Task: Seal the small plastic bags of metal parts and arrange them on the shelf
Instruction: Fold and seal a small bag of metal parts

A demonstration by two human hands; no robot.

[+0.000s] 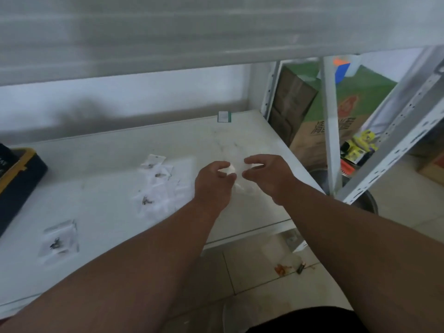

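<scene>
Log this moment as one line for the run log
left hand and right hand: pinch clear plastic bag between them | place: over white shelf | loose bags: lying left

Pale wall [144, 92], tiled floor [252, 272], grey racking [408, 131].

White shelf [115, 150], clear bags [157, 181] of dark grey parts [146, 201] on it, black-and-yellow case [16, 179] at its left edge, green-and-brown box [310, 111] right of it, beige tiled floor [252, 280] below
</scene>
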